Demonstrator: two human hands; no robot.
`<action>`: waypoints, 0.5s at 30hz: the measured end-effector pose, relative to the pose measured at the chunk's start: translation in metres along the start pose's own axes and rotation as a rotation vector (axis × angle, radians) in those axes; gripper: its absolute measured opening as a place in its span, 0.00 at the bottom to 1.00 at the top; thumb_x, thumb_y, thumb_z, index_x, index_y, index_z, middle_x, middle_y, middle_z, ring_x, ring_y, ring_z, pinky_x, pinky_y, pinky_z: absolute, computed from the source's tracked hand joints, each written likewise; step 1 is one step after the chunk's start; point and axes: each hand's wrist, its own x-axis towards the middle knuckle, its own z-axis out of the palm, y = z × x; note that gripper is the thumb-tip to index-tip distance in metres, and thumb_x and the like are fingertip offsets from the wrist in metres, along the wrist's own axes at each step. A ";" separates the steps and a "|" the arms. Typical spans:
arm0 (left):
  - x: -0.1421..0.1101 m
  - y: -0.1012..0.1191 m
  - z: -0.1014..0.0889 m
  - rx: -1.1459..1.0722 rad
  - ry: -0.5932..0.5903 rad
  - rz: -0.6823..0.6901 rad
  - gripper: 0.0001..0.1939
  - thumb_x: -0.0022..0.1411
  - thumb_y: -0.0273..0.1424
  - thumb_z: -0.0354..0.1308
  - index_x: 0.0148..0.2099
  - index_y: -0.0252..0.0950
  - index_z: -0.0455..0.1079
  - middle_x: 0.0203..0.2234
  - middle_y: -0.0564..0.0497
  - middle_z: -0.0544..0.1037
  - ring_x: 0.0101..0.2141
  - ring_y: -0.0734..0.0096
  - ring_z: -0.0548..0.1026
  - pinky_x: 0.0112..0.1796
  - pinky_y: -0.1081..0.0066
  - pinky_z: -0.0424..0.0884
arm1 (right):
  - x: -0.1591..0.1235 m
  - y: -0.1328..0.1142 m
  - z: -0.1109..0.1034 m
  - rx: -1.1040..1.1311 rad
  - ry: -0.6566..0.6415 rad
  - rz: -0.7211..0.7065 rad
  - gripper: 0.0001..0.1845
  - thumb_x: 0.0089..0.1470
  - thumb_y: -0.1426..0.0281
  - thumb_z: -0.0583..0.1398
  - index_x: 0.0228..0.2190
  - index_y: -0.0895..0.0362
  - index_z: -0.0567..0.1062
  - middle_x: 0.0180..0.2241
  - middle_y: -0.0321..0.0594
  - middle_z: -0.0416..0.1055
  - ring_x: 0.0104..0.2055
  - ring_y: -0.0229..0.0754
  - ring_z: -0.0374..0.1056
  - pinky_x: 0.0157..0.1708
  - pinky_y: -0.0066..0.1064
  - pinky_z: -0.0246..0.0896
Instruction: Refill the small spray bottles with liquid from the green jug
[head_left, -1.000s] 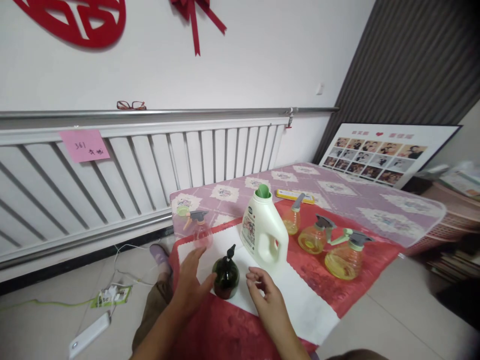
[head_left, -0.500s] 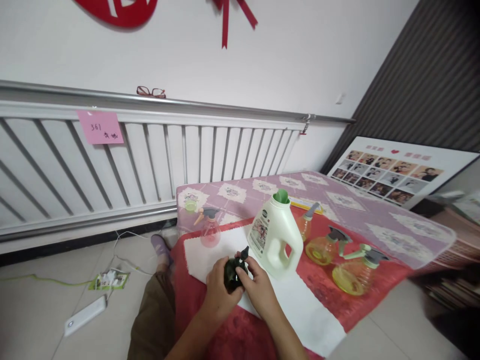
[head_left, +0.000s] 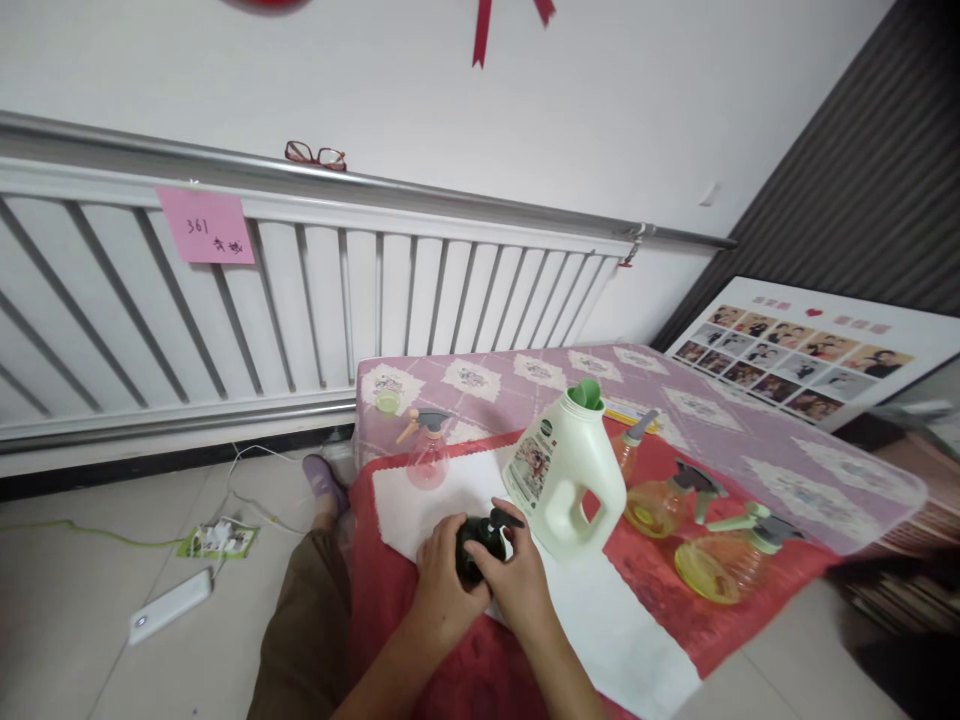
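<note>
A dark pump bottle (head_left: 470, 566) stands between my hands at the near part of the table. My left hand (head_left: 444, 570) is wrapped round its left side. With closed fingers, my right hand (head_left: 517, 575) grips the bottle's collar under the black pump head, whose spout points right. Just behind my right hand rises a pale green handled jug (head_left: 562, 480) with a printed label and a green cap or scoop in its mouth. A pinkish spray bottle (head_left: 427, 455) stands to the left of the jug. The bottle's base is hidden by my hands.
Several spray bottles with yellow liquid, one of them this yellow bottle (head_left: 720, 565), stand right of the jug. A white cloth (head_left: 630, 630) lies over a red cloth (head_left: 480, 680). Behind is a radiator (head_left: 420, 290). A power strip (head_left: 217, 541) and cables lie on the floor.
The pump head has turned, so its spout now points right. Both hands stay on the bottle. The whole view has shifted slightly.
</note>
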 end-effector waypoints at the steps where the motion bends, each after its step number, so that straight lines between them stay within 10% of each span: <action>1: 0.000 0.000 0.000 0.003 0.002 0.002 0.28 0.51 0.29 0.55 0.56 0.37 0.56 0.52 0.41 0.69 0.53 0.54 0.68 0.53 0.51 0.62 | -0.002 -0.001 0.000 0.037 -0.017 0.007 0.36 0.39 0.68 0.65 0.53 0.54 0.65 0.50 0.45 0.71 0.51 0.50 0.68 0.55 0.46 0.60; 7: 0.000 0.002 -0.003 0.016 -0.022 -0.001 0.31 0.49 0.30 0.57 0.57 0.37 0.56 0.53 0.41 0.69 0.53 0.53 0.68 0.54 0.51 0.62 | -0.007 0.005 -0.007 0.382 -0.140 0.034 0.32 0.50 0.64 0.62 0.56 0.51 0.64 0.55 0.47 0.70 0.56 0.48 0.67 0.57 0.47 0.59; 15: -0.002 0.002 -0.004 0.018 -0.017 -0.016 0.28 0.51 0.29 0.55 0.56 0.37 0.57 0.53 0.41 0.69 0.54 0.53 0.68 0.54 0.50 0.61 | -0.010 0.013 0.001 0.233 0.035 0.032 0.40 0.41 0.69 0.66 0.57 0.51 0.61 0.47 0.42 0.70 0.50 0.47 0.68 0.53 0.44 0.63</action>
